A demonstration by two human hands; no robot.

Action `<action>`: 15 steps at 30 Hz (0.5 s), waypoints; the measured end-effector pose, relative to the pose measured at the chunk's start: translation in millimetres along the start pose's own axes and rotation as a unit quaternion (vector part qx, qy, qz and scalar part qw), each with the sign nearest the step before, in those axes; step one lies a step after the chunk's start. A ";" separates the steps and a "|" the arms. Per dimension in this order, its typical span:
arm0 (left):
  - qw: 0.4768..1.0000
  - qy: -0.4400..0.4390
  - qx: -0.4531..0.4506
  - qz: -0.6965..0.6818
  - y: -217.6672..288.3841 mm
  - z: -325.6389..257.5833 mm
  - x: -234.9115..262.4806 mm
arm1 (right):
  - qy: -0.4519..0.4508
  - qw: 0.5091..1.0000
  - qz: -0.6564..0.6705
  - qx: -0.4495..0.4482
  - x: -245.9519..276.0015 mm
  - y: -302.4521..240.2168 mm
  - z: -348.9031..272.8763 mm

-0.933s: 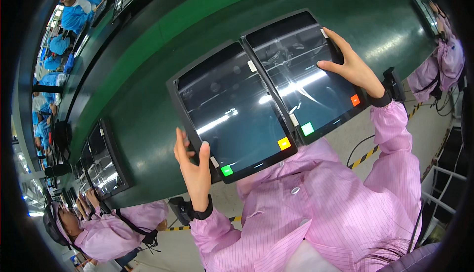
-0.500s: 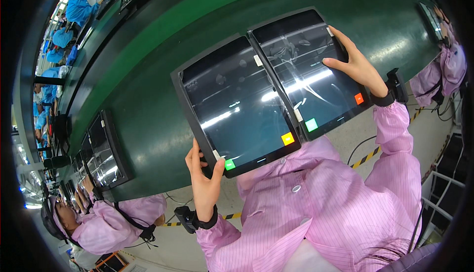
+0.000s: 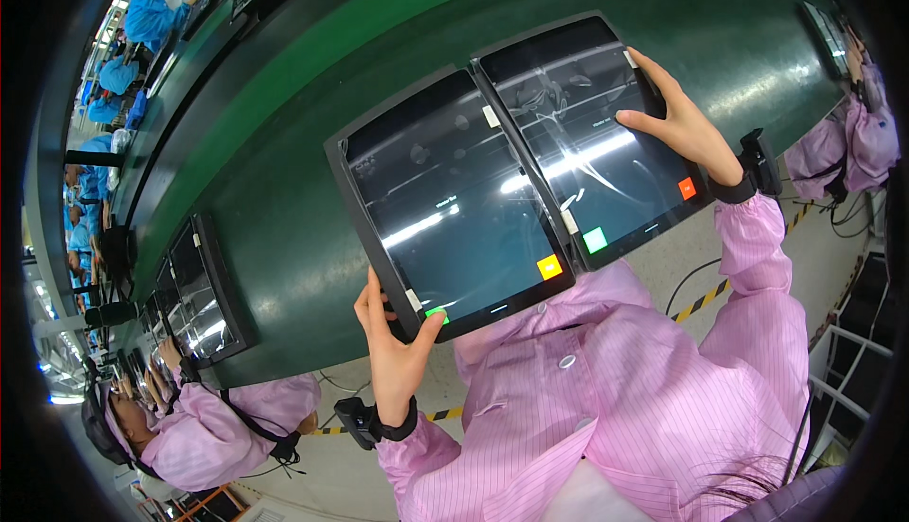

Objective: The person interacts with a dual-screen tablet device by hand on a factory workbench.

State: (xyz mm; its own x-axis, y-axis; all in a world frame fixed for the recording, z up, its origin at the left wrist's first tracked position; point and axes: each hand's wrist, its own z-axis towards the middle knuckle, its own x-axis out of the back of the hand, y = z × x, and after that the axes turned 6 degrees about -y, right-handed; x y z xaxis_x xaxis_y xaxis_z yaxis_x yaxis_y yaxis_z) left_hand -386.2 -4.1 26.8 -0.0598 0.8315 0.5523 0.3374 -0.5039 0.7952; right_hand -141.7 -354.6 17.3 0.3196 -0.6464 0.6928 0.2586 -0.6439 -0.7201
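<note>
Left tablet (image 3: pixel 445 171) lies in front of me on the green table (image 3: pixel 284 238), side by side with the right tablet (image 3: pixel 568 77); its long axis slants from far left to near right, toward my body. Key relation: its green square (image 3: pixel 432 312) sits at the near left corner, directly under the tip of my left thumb, which hides most of it. My left hand (image 3: pixel 393 361) is clearly the nearer; my right hand (image 3: pixel 689 134) is at the far side of the right tablet, well apart from that corner.

Finger state. Left: thumb spread from the fingers, thumb over the glass, fingers by the outer edge; pressure of the tip cannot be told. Right: index along the outer edge, thumb spread over the screen; the other fingers are hidden, so I cannot tell whether they pinch the edge.

Compared with the previous frame: left thumb has shifted rightward and slightly nearer me, from beside the square to on top of it. In the first frame the square was fully bare and that hand stood farther out. Right hand practically unchanged on its tablet.
</note>
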 end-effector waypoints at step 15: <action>1.000 0.025 -0.008 -0.006 -4.3 -0.1 -4.1 | 0.043 0.998 -0.046 0.021 0.3 -4.4 -12.5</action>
State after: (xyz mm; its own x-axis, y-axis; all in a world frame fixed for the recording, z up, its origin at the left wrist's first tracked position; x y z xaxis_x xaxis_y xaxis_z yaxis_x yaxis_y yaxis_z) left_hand -387.4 -5.4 21.1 -0.1114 0.8245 0.5548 0.3206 -0.4986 0.8053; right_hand -154.1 -357.1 21.1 0.2147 -0.6196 0.7550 0.3214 -0.6851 -0.6537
